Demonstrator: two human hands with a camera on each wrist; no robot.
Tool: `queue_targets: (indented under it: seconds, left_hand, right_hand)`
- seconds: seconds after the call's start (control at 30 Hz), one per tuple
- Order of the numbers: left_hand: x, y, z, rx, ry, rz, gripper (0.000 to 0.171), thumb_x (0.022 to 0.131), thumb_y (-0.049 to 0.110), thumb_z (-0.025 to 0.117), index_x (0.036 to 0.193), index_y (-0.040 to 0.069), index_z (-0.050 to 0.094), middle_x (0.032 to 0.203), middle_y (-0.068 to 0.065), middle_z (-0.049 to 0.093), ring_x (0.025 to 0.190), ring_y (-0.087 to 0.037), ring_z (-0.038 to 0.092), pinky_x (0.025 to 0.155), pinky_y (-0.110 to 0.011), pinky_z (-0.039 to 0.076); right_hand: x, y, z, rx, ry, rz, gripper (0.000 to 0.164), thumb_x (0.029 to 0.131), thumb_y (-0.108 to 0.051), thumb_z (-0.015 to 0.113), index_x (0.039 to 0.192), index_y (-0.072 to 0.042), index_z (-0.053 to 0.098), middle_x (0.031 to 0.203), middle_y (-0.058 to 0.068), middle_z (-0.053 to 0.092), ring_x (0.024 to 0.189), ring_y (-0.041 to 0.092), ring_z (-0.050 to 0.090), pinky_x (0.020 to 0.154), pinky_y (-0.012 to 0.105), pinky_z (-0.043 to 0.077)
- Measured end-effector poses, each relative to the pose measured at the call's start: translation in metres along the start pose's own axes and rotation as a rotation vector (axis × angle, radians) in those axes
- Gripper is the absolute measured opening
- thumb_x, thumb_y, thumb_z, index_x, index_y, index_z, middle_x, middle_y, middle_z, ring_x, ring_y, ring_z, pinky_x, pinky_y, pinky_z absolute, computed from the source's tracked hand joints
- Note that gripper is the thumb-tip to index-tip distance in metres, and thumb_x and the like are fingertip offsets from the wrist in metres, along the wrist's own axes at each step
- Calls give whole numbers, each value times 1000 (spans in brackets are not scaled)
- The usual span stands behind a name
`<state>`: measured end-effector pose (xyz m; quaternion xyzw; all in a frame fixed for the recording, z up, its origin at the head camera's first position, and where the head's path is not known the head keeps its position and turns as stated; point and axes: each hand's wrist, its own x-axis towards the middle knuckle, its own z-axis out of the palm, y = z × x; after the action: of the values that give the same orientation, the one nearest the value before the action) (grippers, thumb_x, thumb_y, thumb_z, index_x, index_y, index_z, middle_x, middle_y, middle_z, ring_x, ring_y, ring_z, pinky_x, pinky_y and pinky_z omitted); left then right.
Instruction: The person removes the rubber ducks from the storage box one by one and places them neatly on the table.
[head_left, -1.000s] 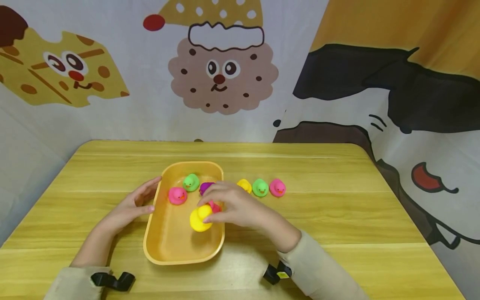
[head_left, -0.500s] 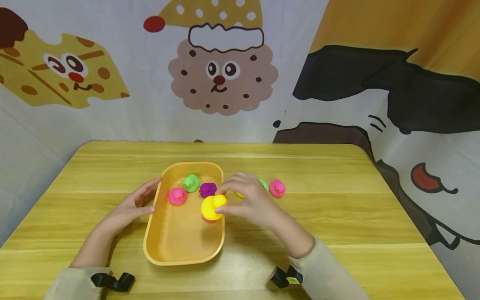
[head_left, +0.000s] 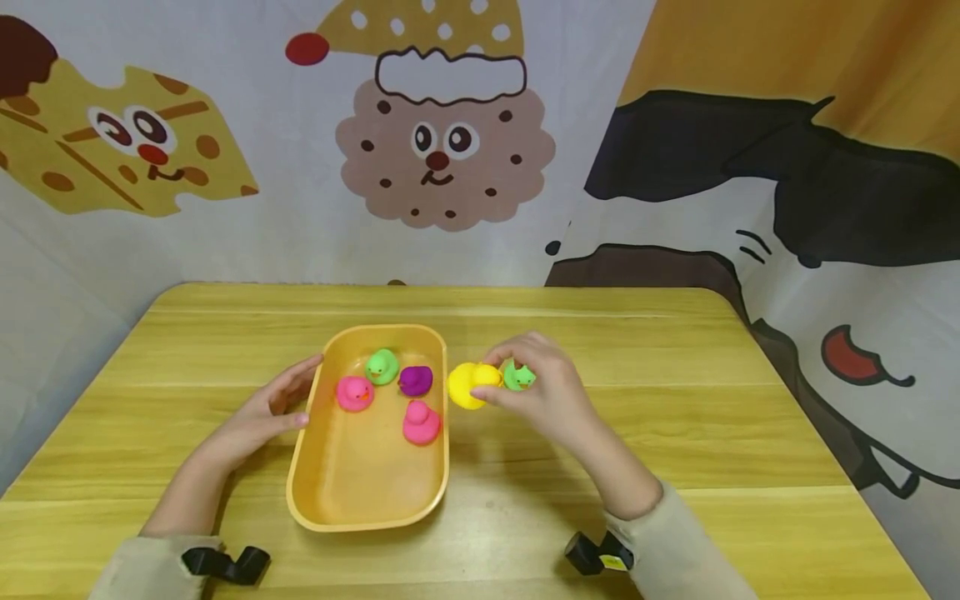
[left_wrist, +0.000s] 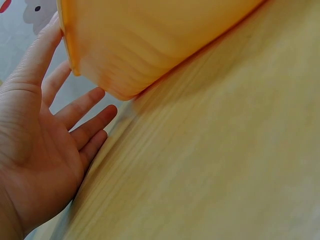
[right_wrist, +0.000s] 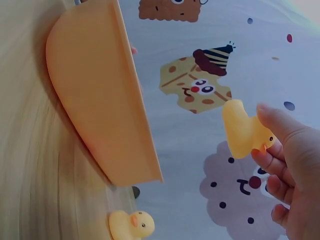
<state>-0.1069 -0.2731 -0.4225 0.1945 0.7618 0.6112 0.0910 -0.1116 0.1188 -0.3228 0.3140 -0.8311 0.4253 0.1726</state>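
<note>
My right hand (head_left: 551,387) pinches a yellow rubber duck (head_left: 467,386) by its head, just past the right rim of the orange tub (head_left: 367,527). The right wrist view shows that duck (right_wrist: 242,130) held up off the table between thumb and fingers. With its fingers loosely spread, my left hand (head_left: 262,417) touches the tub's left side. Inside the tub lie a green duck (head_left: 382,367), a purple duck (head_left: 416,381) and two pink ducks, one at the left (head_left: 355,393) and one at the right (head_left: 422,423).
Right of the tub a green duck (head_left: 519,376) stands on the wooden table (head_left: 675,375), partly behind my right hand. Another yellow duck (right_wrist: 131,225) on the table appears in the right wrist view. A cartoon-printed cloth (head_left: 300,242) hangs behind the table.
Moving right, my right hand has carried the yellow duck from above the tub to beyond its rim. The right-hand pink duck in the tub has come into full sight. My left hand stays still.
</note>
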Motion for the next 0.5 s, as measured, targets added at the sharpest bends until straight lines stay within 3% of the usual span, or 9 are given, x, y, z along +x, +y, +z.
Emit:
queue_targets:
  seconds: [0.27,0.5]
  left_hand:
    - [0,0,0,2,4,-19,72,91,0,61,153,10,24,149,-28,26,125,-3,38,96,-15,33]
    - [1,-2,-2,1,8,-21,72,91,-1,61,153,11,25,149,-25,29,125,-3,39,96,-16,34]
  right_hand:
    - [-5,4,-14,-47,47,130,28,69,-22,88,87,-11,69,84,-6,60,74,14,48,59,28,43]
    - [-10,14,-23,-70,118,132,28,67,-16,89,84,-8,69,79,-3,59,72,14,47,58,27,40]
